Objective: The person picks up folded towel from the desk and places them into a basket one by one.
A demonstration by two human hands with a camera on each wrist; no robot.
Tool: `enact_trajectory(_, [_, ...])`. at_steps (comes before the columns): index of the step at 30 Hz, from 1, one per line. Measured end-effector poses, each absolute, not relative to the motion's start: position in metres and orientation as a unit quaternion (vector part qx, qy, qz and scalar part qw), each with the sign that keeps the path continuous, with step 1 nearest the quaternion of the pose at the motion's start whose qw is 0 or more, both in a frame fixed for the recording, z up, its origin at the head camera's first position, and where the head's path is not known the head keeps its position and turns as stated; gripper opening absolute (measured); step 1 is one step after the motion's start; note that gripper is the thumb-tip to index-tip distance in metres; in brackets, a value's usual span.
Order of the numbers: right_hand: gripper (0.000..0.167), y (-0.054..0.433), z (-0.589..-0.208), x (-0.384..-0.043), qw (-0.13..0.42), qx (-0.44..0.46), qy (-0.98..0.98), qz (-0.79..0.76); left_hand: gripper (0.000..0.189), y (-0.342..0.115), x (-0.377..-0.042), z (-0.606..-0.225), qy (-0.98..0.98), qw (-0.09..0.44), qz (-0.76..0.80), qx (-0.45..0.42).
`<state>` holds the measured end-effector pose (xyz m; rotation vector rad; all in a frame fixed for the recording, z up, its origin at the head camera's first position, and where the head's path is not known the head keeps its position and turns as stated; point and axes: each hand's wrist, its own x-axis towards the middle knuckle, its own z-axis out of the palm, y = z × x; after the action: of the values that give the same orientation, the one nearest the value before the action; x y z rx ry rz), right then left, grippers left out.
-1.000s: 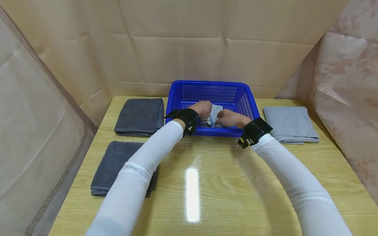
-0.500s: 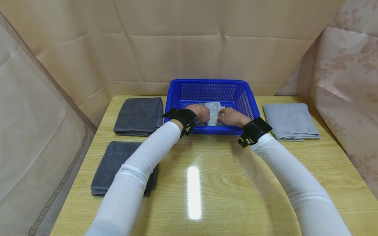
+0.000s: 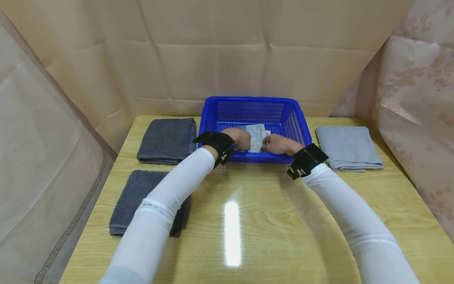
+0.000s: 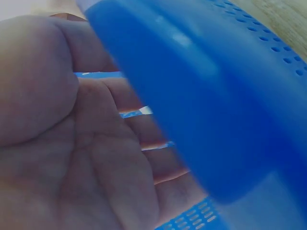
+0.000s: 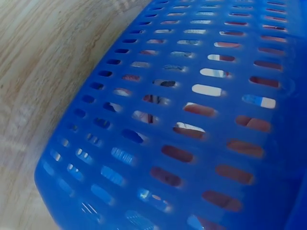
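Inside the blue plastic basket (image 3: 244, 158) lies a flat, whitish, faintly patterned piece (image 3: 256, 136); whether it is cloth or paper cannot be told. My left hand (image 3: 240, 138) reaches in at its left edge. In the left wrist view the palm (image 4: 105, 139) faces the camera and the extended fingers pass behind the basket rim, tips hidden. On the right side of the piece, my right hand (image 3: 278, 144) has its fingertips bent down at the edge. The right wrist view shows mostly the slotted basket wall (image 5: 139, 105), so its grasp is hidden.
Two dark grey folded towels (image 3: 166, 140) (image 3: 142, 193) lie left of the basket, the nearer one partly under the left sleeve. A light grey folded towel (image 3: 347, 148) sits to the right. All rest on a wooden table (image 3: 269, 228) before a beige curtain (image 3: 213, 71).
The whitish piece now lies flatter and more spread between my hands than a second ago. My left hand has shifted slightly left and lower; the right hand stays in nearly the same place.
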<state>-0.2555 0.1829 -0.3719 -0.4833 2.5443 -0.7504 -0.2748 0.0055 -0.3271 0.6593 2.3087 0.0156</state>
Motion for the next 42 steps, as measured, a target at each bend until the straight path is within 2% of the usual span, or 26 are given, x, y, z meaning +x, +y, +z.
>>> enact_trajectory(3, [0.049, 0.185, -0.371, -0.252, 0.222, -0.168, 0.921, -0.271, 0.025, 0.005, -0.271, -0.326, 0.898, 0.356, 0.015, 0.259])
enact_trajectory(6, [0.056, 0.187, -0.367, -0.249, 0.202, -0.166, 0.927, -0.269, 0.029, 0.002, -0.262, -0.321, 0.906, 0.322, 0.03, 0.273])
enact_trajectory(12, [0.055, 0.187, -0.353, -0.232, 0.114, -0.192, 0.938, -0.265, 0.04, -0.012, -0.228, -0.306, 0.938, 0.195, 0.058, 0.279])
enact_trajectory(20, [0.053, 0.19, -0.359, -0.181, -0.022, -0.232, 0.921, -0.311, 0.054, -0.028, -0.177, -0.326, 0.959, 0.083, 0.027, 0.27])
enact_trajectory(27, [0.053, 0.192, -0.383, -0.148, -0.102, -0.247, 0.907, -0.325, 0.062, -0.041, -0.14, -0.349, 0.962, 0.017, 0.011, 0.272])
enact_trajectory(31, [0.054, 0.189, -0.391, -0.139, -0.152, -0.265, 0.896, -0.323, 0.067, -0.046, -0.127, -0.357, 0.962, 0.002, 0.002, 0.272])
enact_trajectory(35, [0.057, 0.186, -0.394, -0.13, -0.156, -0.278, 0.898, -0.304, 0.071, -0.05, -0.118, -0.361, 0.964, 0.012, 0.001, 0.266])
enact_trajectory(42, [0.06, 0.187, -0.399, -0.103, -0.076, -0.257, 0.928, -0.258, 0.069, -0.055, -0.11, -0.369, 0.956, -0.01, 0.001, 0.294])
